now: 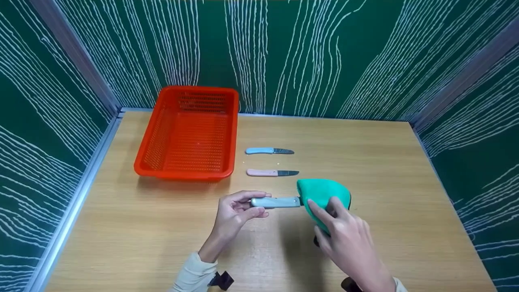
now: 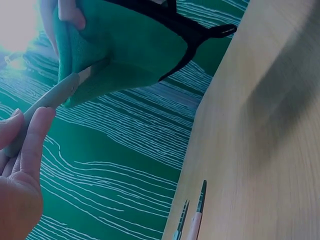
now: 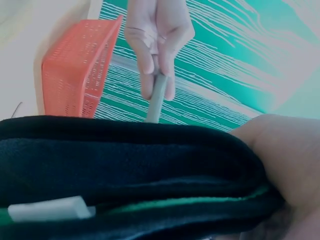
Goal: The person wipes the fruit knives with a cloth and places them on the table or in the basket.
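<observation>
My left hand [image 1: 232, 215] pinches the pale grey-green handle of a knife [image 1: 279, 202] between thumb and fingers, above the table. Its blade points right and goes into the fold of a green cloth [image 1: 324, 190], which hides most of it. My right hand [image 1: 350, 237] grips that cloth around the blade. Black trim and a hanging loop [image 2: 222, 31] edge the cloth in the left wrist view, and a white tag [image 3: 47, 209] shows in the right wrist view. Beyond the hands, a pink-handled knife [image 1: 262, 172] and a blue-handled knife [image 1: 259, 151] lie side by side, blades to the right.
A red perforated plastic basket [image 1: 198, 142] stands at the back left, with nothing visible inside. The wooden table [image 1: 385, 162] is enclosed by green panels [image 1: 275, 48] with white wavy lines on the back and sides.
</observation>
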Demonstrator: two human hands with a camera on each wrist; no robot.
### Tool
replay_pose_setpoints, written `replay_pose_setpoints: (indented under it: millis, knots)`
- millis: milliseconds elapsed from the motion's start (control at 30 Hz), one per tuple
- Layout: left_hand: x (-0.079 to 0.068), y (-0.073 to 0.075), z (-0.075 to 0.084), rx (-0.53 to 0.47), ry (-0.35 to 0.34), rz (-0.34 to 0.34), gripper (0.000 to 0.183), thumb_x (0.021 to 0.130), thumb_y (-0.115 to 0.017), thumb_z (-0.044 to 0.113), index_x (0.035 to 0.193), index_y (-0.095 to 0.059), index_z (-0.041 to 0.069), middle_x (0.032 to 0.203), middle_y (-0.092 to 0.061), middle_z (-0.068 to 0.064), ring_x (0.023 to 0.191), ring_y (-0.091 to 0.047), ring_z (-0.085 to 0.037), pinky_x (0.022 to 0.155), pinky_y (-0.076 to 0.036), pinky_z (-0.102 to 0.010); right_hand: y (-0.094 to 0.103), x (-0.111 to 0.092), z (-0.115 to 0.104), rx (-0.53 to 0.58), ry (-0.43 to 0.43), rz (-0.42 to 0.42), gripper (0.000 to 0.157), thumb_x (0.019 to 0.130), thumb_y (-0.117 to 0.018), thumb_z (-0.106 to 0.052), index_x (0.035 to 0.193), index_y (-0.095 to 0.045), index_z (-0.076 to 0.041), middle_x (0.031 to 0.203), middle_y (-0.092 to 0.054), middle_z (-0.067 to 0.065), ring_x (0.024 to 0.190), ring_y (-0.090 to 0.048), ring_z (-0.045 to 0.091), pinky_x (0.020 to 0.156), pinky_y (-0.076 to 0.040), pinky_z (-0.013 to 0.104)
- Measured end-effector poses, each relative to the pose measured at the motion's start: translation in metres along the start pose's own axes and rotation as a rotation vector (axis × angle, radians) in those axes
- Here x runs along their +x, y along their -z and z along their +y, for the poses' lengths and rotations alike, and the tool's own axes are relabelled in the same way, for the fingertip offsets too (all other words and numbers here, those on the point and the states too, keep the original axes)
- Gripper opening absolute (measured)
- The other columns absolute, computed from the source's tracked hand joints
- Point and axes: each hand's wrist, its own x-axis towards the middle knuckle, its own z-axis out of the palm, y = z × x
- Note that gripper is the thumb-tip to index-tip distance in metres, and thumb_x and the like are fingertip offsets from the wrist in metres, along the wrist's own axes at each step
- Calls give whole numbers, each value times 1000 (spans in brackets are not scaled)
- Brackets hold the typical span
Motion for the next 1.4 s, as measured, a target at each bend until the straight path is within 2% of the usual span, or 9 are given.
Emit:
replay_pose_setpoints:
  millis: [100,167,300,400,533,767,1033,1400]
  knots:
    - [1,1,-1,3,-17,-1,30,81,-65,-8,111,-62,-13,108,-64,-27,85,-63,-48,74,-57,-44,-4,0,1,-14,21,-9,45,63,-75,-2,108,-73,-10,81,-43,5,47,-31,9,38,-30,17]
    - [1,2,-2,6,-26,-5,30,82,-65,-8,111,-62,-13,108,-64,-27,84,-63,-47,74,-57,-44,-6,-1,2,-23,28,-18,44,64,-75,-3,107,-73,-10,81,-44,6,47,-32,10,38,-33,17]
    - [0,5,-5,10,-39,-4,31,81,-66,-9,111,-61,-14,108,-64,-28,81,-67,-38,74,-57,-44,-7,-2,3,-38,20,-38,42,65,-75,-3,106,-73,-11,82,-45,7,46,-33,10,38,-33,17]
    - [-1,6,-7,-5,-46,5,31,80,-67,-9,109,-61,-15,107,-64,-29,82,-66,-40,74,-57,-45,-7,-2,5,-44,8,-41,42,65,-75,-2,106,-73,-11,82,-44,8,45,-32,10,38,-31,16]
    - [0,7,-7,-37,-48,18,31,79,-67,-10,109,-61,-16,107,-63,-29,84,-65,-42,74,-56,-47,-6,-3,10,-40,-25,-37,43,64,-75,-1,106,-73,-10,82,-45,8,44,-32,10,37,-28,15]
    - [-1,10,-7,-80,-69,25,33,79,-65,-13,110,-57,-20,108,-62,-32,88,-67,-36,74,-56,-47,-5,-5,21,-19,-86,-15,43,65,-73,3,107,-73,-9,82,-45,8,44,-29,8,36,-26,15]
    - [-2,13,-8,-80,-79,47,32,80,-64,-12,111,-56,-20,108,-61,-33,89,-66,-35,73,-56,-47,-4,-7,34,-6,-118,19,41,66,-72,2,106,-73,-6,80,-42,5,47,-31,9,37,-28,19]
    - [-1,17,-9,-64,-84,46,34,80,-68,-9,110,-57,-19,108,-61,-32,88,-65,-37,74,-56,-46,5,-9,44,22,-212,72,37,70,-66,3,105,-73,-8,79,-46,5,52,-36,11,40,-30,22]
